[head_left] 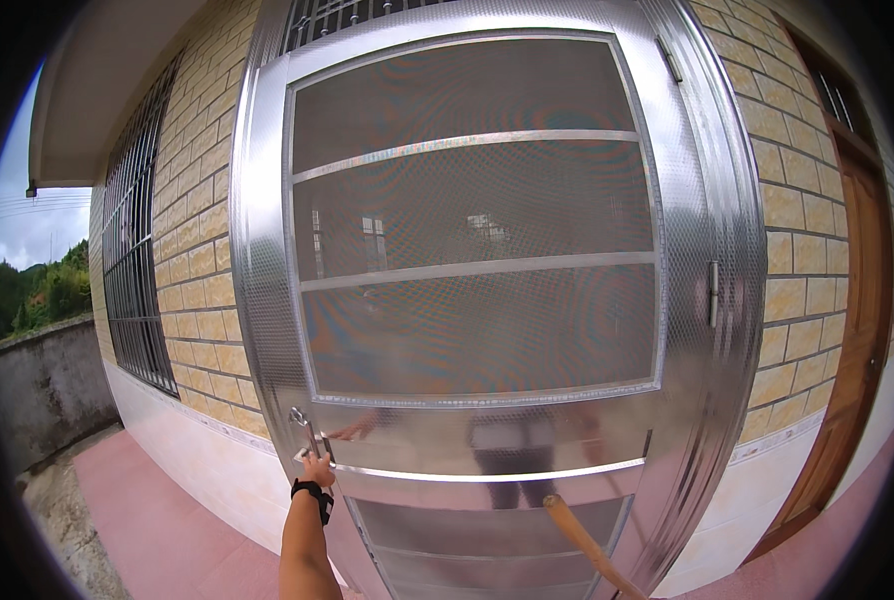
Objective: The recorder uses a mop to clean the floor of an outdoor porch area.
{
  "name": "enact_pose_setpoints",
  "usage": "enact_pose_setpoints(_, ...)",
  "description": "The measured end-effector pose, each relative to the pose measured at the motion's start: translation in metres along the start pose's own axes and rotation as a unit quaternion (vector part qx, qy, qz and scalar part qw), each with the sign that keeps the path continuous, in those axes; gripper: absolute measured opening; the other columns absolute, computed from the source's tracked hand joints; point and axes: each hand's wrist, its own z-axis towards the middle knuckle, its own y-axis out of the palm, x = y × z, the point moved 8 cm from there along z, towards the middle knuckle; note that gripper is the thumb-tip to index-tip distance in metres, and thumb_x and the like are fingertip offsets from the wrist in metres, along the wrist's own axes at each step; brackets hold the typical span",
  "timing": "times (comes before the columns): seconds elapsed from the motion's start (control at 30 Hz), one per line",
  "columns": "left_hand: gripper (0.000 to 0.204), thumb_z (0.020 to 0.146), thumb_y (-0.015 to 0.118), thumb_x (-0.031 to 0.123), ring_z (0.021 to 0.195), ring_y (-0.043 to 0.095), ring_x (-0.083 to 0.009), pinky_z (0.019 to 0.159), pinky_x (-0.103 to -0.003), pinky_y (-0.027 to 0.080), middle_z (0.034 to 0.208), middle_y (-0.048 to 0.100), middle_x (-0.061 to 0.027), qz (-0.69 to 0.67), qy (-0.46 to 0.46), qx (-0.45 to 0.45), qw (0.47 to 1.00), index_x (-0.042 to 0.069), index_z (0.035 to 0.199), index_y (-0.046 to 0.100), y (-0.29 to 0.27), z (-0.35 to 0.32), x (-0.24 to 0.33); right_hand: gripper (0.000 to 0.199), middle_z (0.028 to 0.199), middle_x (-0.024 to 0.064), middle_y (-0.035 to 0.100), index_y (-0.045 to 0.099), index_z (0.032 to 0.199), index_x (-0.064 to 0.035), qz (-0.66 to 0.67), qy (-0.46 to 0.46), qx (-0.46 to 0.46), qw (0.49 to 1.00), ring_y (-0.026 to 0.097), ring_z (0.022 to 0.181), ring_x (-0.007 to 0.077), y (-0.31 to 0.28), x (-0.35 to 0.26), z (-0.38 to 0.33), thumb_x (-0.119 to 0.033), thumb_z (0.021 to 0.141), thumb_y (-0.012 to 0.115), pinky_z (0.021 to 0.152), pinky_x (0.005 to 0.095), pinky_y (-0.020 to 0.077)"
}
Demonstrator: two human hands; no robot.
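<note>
A metal screen door (527,425) with a shiny patterned frame stands shut in front of me. On its left side, my left hand (317,468) reaches out with a black band round the wrist. Its fingers are wrapped round the metal door handle (312,437). From the lower edge, right of the middle, a wooden stick (582,533) slants up and left toward the door's lower panel. Whatever holds the stick is out of the picture, and my right hand does not show.
Yellow tiled wall (199,290) flanks the door, with a barred window (137,240) at the left. At the far right is a brown wooden door (860,330). Pink paving (167,520) runs along the wall's foot, toward a low grey wall (47,390).
</note>
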Motion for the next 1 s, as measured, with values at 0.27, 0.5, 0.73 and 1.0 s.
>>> enact_pose_setpoints(0.27,0.069,0.079,0.059,0.036,0.118,0.037,-0.0257,0.098,-0.034,0.028,0.124,0.041,-0.0181,-0.420,0.197,-0.227,0.856,0.003,0.130,0.028,-0.118,-0.118,0.203,0.020,0.073,0.0090,0.057,0.057,0.088,0.0019,-0.063,0.045,-0.072,0.994,0.054,0.065,0.0177,0.002,-0.002,0.021,-0.010,0.073,0.060,0.060,0.0302,0.0445)
enact_pose_setpoints(0.5,0.087,0.070,0.062,0.050,0.115,0.040,-0.0288,0.096,-0.040,0.031,0.126,0.038,-0.0176,-0.615,0.364,-0.279,0.641,0.003,0.132,0.022,-0.128,-0.248,0.373,0.012,0.076,0.0078,0.043,0.043,0.085,-0.0050,0.672,0.375,0.067,0.635,0.043,0.070,0.0210,0.037,0.024,0.017,-0.015,0.085,0.038,0.064,0.0393,0.0396)
enact_pose_setpoints(0.73,0.099,0.062,0.051,0.068,0.110,0.045,-0.0340,0.091,-0.044,0.036,0.124,0.039,-0.0234,-0.657,0.420,-0.314,0.543,0.000,0.129,0.026,-0.150,-0.334,0.481,0.012,0.084,0.0082,0.043,0.042,0.086,-0.0037,0.637,0.312,0.076,0.701,0.041,0.072,0.0183,-0.026,0.024,-0.024,-0.015,0.084,0.046,0.066,0.0327,0.0388)
enact_pose_setpoints(1.0,0.115,0.055,0.057,0.072,0.115,0.037,-0.0318,0.098,-0.042,0.029,0.124,0.036,-0.0159,-0.718,0.358,-0.032,0.596,0.003,0.133,0.009,-0.222,-0.373,0.514,0.012,0.084,0.0102,0.053,0.046,0.088,-0.0017,0.644,0.324,0.095,0.686,0.052,0.078,0.0216,-0.073,0.026,-0.044,-0.012,0.083,0.045,0.073,0.0387,0.0412)
